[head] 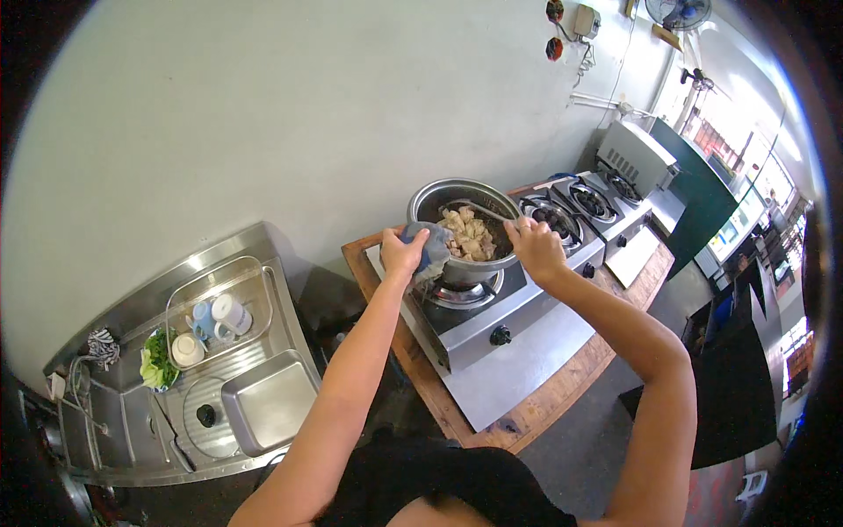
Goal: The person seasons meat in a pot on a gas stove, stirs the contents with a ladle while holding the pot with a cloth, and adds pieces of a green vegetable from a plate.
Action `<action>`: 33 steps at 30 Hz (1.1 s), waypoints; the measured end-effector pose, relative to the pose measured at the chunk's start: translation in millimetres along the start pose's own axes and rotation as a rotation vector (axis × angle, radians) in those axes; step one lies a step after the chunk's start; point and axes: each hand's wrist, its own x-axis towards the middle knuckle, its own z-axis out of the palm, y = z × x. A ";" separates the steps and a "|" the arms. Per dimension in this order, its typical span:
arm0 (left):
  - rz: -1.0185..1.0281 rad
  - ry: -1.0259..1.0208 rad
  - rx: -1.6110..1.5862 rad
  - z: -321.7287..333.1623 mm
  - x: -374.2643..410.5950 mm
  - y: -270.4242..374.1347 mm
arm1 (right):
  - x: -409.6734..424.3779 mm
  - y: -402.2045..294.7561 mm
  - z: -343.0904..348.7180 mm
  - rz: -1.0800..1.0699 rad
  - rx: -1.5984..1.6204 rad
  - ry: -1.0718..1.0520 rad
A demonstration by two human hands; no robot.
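A deep metal pot stands on the nearest burner of a gas stove. Pale chunks of food, apparently meat, lie heaped inside it. My left hand grips the pot's near left side through a folded grey-blue cloth, which hides the handle there. In my right hand is the handle of a metal utensil, reaching over the rim into the pot. Its working end is buried among the chunks, so its kind cannot be told.
More burners run off to the right, with a white boxy appliance beyond. At left, a steel sink counter holds a clear plastic basket with mugs, leafy greens, a knife and a rectangular steel pan.
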 end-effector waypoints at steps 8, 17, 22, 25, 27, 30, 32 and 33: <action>0.047 0.049 0.060 -1.5 -1.3 -0.6 | 11.2 27.7 -42.4 -0.125 0.146 -0.280; 0.095 0.046 0.055 7.2 2.9 -8.6 | 39.7 98.8 -32.4 -0.354 0.424 -0.550; 0.097 0.028 0.068 -0.6 2.8 -3.2 | 37.4 101.6 -37.1 -0.207 0.668 -0.800; 0.106 0.035 0.099 -2.8 -4.5 8.3 | 27.9 101.6 -31.8 -0.072 0.820 -0.904; 0.041 0.000 0.082 -6.0 -6.3 13.9 | 27.4 95.0 -21.4 -0.014 0.991 -0.990; 0.078 0.053 0.098 -6.3 -0.8 7.5 | 28.8 80.4 -15.7 0.016 1.080 -0.991; 0.072 0.029 0.104 -2.3 -2.8 9.8 | 23.0 78.3 -6.1 0.115 1.215 -1.007; 0.060 0.015 0.117 -4.1 -2.7 9.4 | 20.6 75.1 -7.9 0.109 1.213 -1.005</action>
